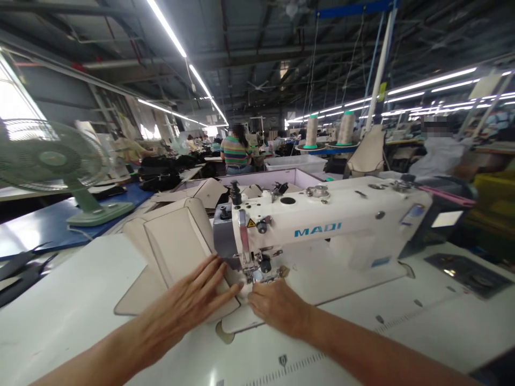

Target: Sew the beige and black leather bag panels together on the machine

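Observation:
A beige fabric piece (169, 246) with dark edging stands partly folded on the white table, left of the white sewing machine (314, 214). My left hand (201, 289) lies on its lower right part, fingers stretched out and slightly apart, the thumb pointing at the needle area. Close beside the presser foot (259, 276), my right hand (277, 305) is closed, its fingertips bent together in front of the foot. Whatever those fingers pinch is too small or hidden to make out.
A green fan (86, 206) stands on a blue table (28, 228) at the left. More beige pieces (205, 193) lie behind the machine. Thread cones (311, 131) stand beyond it. Dark pieces (24, 273) lie at the left edge. People sit farther back.

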The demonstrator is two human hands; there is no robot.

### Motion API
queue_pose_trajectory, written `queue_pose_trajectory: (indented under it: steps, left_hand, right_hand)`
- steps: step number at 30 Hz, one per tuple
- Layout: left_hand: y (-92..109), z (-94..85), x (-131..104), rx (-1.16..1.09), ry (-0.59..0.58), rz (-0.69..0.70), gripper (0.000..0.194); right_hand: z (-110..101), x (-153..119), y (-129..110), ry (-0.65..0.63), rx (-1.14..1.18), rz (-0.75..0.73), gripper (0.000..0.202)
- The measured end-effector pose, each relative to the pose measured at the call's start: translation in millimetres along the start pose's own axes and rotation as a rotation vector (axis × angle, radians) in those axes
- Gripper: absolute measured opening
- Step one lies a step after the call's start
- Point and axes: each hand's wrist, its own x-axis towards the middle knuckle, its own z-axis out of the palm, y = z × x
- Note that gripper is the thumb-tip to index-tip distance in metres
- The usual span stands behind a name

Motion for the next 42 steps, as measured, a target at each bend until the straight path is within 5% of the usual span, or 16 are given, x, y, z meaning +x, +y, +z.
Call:
queue_pose_trajectory:
  steps: [4, 8, 17, 20, 27, 32, 38, 42]
  left_hand:
    - [7.7, 4.8, 2.2, 0.103, 0.013, 0.092, 0.062]
    - [32.7, 17.1, 0.2, 0.083, 0.137, 0.006, 0.036]
    - [52.8, -12.7, -10.7, -0.284, 0.230, -0.218, 0.052]
    - [58.6, 0.7, -6.6, -0.344, 0.267, -0.326, 0.034]
    - [66.1, 25.1, 8.1, -0.353, 0.462, -0.257, 0.027]
    - [66.9, 21.0, 11.8, -0.419, 0.456, -0.226, 0.022]
    - [71.2, 34.5, 16.9, -0.393, 0.396, -0.221, 0.008]
    - [67.2, 38.1, 20.6, -0.335, 0.328, -0.205, 0.010]
  right_hand:
    - [-0.2, -3.8, -1.0, 0.002, -0.035, -0.050, 0.012]
    - [-1.7, -9.8, -6.1, -0.028, -0.061, -0.131, 0.014]
    - [-5.7, -17.4, -11.1, 0.025, -0.040, -0.114, 0.019]
    - [-1.5, -16.8, -10.9, 0.058, -0.030, -0.114, 0.017]
    - [1.1, -14.2, -11.5, 0.099, -0.110, -0.150, 0.016]
    - [5.9, -19.4, -16.4, 0.106, -0.081, -0.196, 0.017]
    - [23.2, -18.6, -21.6, 0.329, -0.167, -0.128, 0.021]
    - [31.9, -19.2, -18.5, 0.349, -0.222, -0.082, 0.017]
